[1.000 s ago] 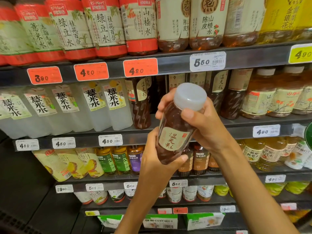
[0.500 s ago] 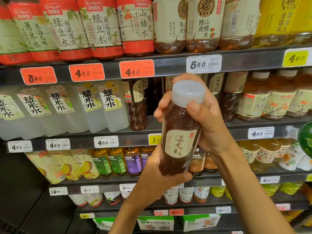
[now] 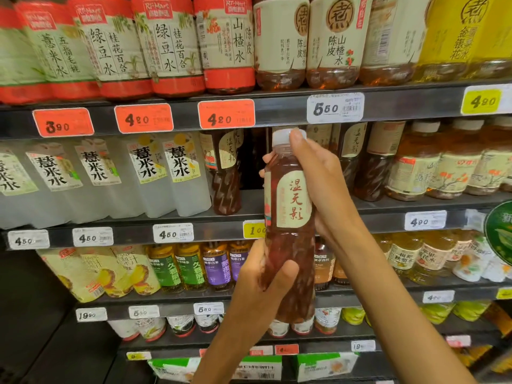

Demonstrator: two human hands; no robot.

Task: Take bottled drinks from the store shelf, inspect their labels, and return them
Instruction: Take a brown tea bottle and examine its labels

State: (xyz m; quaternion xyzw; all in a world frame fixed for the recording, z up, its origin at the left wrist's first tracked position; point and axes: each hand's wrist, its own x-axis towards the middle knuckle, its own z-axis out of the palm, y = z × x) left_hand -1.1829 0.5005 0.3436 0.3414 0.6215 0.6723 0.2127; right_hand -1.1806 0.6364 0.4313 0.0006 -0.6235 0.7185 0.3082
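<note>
I hold a dark reddish-brown bottled drink point(image 3: 291, 206) upright in front of the store shelf point(image 3: 277, 106). It has a white cap and a cream label with red characters facing me. My left hand point(image 3: 260, 284) wraps the bottle's lower body from the left, thumb across the front. My right hand point(image 3: 318, 176) grips the upper part from the right, with its thumb against the cap. Bottles of the same drink point(image 3: 225, 173) stand on the second shelf behind, with a dark gap next to them.
Rows of bottles fill every shelf: red-labelled ones point(image 3: 166, 45) on top, cloudy white ones point(image 3: 155, 176) at middle left, amber ones point(image 3: 432, 162) at right, yellow and green ones point(image 3: 177, 267) below. Price tags point(image 3: 333, 108) line the shelf edges. A dark wall is at lower left.
The bottle has been tipped from a slant to upright and raised, its label turned squarely toward me. Both hands have kept their hold; my right thumb now rests on the cap.
</note>
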